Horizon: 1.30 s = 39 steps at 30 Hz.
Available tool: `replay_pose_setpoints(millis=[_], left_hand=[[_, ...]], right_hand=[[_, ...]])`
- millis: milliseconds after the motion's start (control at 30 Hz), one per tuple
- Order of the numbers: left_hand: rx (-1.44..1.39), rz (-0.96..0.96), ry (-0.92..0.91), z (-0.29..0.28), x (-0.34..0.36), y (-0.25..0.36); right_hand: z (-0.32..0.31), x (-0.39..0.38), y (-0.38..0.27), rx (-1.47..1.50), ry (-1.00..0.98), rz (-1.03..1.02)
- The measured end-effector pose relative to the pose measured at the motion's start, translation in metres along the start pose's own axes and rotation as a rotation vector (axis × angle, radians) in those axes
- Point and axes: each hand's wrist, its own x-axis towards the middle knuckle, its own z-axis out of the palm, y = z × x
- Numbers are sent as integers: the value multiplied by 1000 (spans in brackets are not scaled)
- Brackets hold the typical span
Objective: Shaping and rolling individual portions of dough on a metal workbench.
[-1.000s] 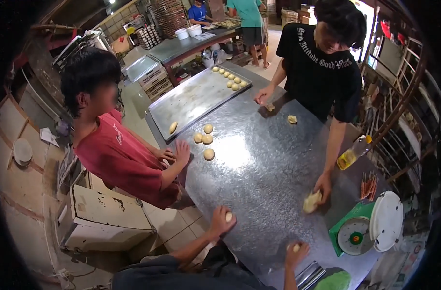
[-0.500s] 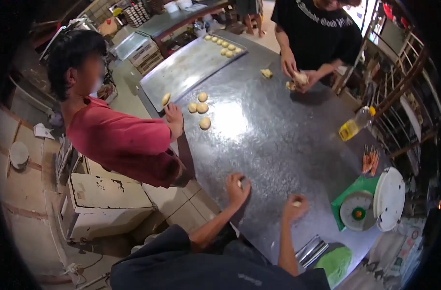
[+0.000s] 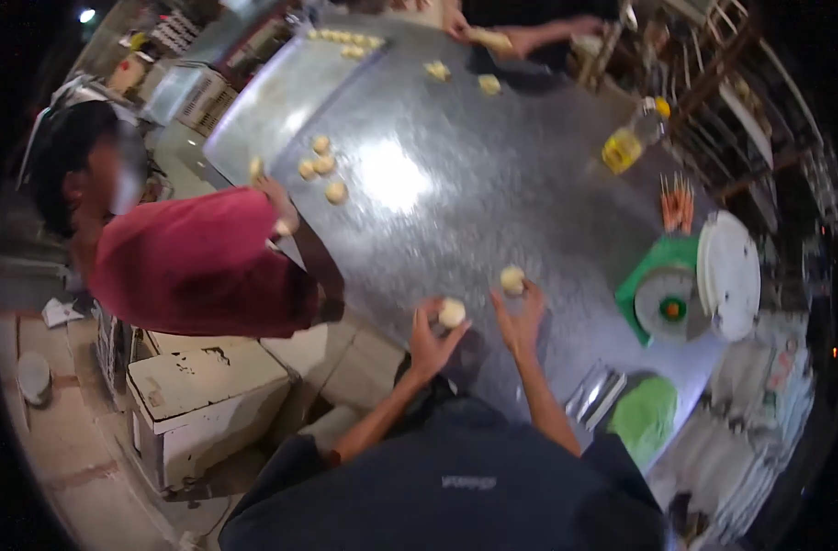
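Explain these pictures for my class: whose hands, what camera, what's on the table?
No machine: this is a person working bare-handed. The view comes from a wide fisheye camera on that person's head, looking down. The left hand has one dough ball between thumb and fingers; the right hand has a second dough ball at its fingertips. Blur hides how firmly they're gripped. The shiny grey table bears four clustered dough balls, a tray, a bottle of yellow liquid and a green scale.

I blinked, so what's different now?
The left grip and right grip moved closer together and opened, showing more of the round, pale left dough ball and right dough ball. A long, pale dough piece was carried toward the far edge of the grey metal table. The clear, yellow-capped bottle and green dial scale stayed put.
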Motion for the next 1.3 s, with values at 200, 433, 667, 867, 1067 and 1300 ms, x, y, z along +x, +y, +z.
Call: replay_pose_setpoints(millis=[200,433,667,867,1067,1300], left_hand=[[123,307,-422,0,-2,-7],[-12,-69,-503,-14,-2,-9],[-217,-447,-581,-23,5,1],[-183,-605,-541,-22,2,-2],[-526,-514,-354,-6,-7,-11],[-298,-608,-506,-8,11,-10]], right_hand=[[-24,-39,8,526,-766,216],[-29,-42,6,509,-735,229],[-31,-41,-3,733,-796,542],[-24,-41,3,566,-740,336],[-6,-69,8,856,-642,587],[-13,-41,11,649,-850,607]])
